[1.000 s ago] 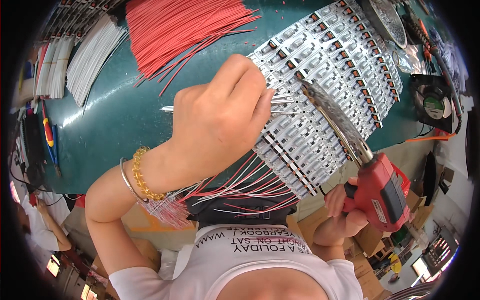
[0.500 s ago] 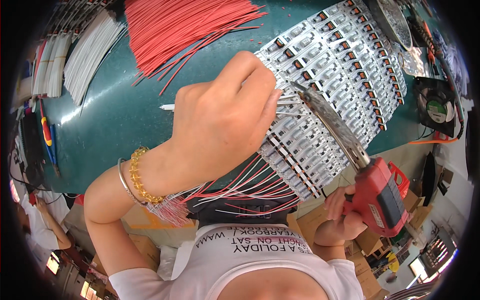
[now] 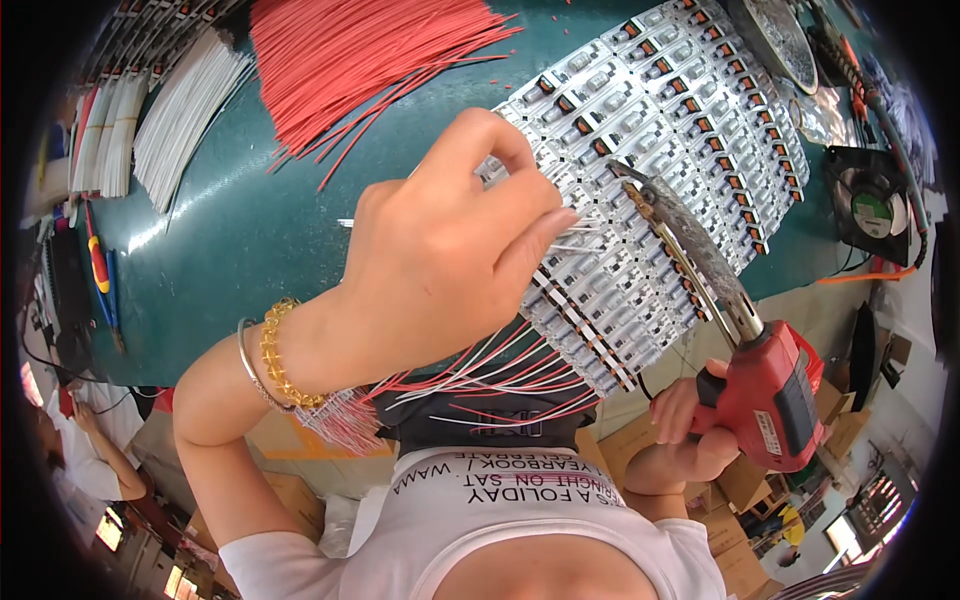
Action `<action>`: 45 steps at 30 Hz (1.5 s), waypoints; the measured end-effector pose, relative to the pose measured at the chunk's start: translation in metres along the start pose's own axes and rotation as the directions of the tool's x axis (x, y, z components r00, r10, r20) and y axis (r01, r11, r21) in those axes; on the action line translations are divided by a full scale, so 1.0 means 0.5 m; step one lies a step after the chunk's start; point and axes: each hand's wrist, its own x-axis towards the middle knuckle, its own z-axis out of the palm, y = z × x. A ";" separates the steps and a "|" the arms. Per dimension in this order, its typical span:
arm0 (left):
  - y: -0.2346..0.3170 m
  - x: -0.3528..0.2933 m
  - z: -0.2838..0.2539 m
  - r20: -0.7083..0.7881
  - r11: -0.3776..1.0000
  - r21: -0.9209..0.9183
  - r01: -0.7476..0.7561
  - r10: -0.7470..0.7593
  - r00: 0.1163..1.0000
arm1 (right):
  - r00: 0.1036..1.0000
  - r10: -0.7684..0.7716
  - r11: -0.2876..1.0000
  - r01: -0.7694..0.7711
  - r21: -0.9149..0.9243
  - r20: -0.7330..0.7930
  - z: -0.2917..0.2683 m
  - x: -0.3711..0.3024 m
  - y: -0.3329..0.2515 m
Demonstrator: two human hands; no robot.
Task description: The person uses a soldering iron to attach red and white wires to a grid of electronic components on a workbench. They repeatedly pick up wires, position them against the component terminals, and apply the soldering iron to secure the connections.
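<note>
My left hand (image 3: 440, 240) is closed in a pinch on a few thin white wires (image 3: 575, 238). Their front ends reach over the panel of small circuit boards (image 3: 680, 130), and their tails poke out behind the hand. My right hand (image 3: 690, 425) grips the red handle of a soldering gun (image 3: 770, 405). The gun's long metal barrel slants up and left across the panel. Its dark tip is just above the boards, to the upper right of the wire ends and apart from them. Whether the wire ends touch the boards, I cannot tell.
Red wires (image 3: 370, 60) lie piled at the back, with bundled white wires (image 3: 190, 110) to the left. A screwdriver (image 3: 97, 265) lies at the far left. Red and white wires (image 3: 500, 375) hang from the near edge. A small fan (image 3: 875, 212) stands right.
The soldering gun has shifted right, its tip drawing away from the wire ends and its feed tube coming into sight. My left hand has moved slightly right, still pinching the white wires.
</note>
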 end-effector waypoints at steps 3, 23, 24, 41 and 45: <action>-0.001 0.001 0.008 -0.031 0.999 0.031 -0.028 0.029 0.999 | 1.000 -0.010 1.000 0.010 0.008 -0.012 -0.008 -0.009 0.007; 0.004 0.019 -0.010 0.083 0.987 0.158 0.028 -0.042 0.996 | 1.000 0.015 0.999 -0.016 0.049 0.017 -0.015 -0.015 0.017; 0.003 0.020 -0.009 0.085 0.987 0.153 0.041 -0.055 0.995 | 1.000 0.015 0.999 -0.016 0.050 0.014 -0.015 -0.015 0.016; 0.004 0.010 0.006 0.078 0.998 0.043 0.053 -0.057 0.995 | 0.998 0.062 0.997 -0.061 0.037 -0.027 -0.017 -0.030 0.022; 0.004 0.011 0.002 0.082 0.997 0.049 0.061 -0.065 0.995 | 0.998 0.043 0.999 -0.043 -0.001 -0.037 -0.044 -0.050 0.039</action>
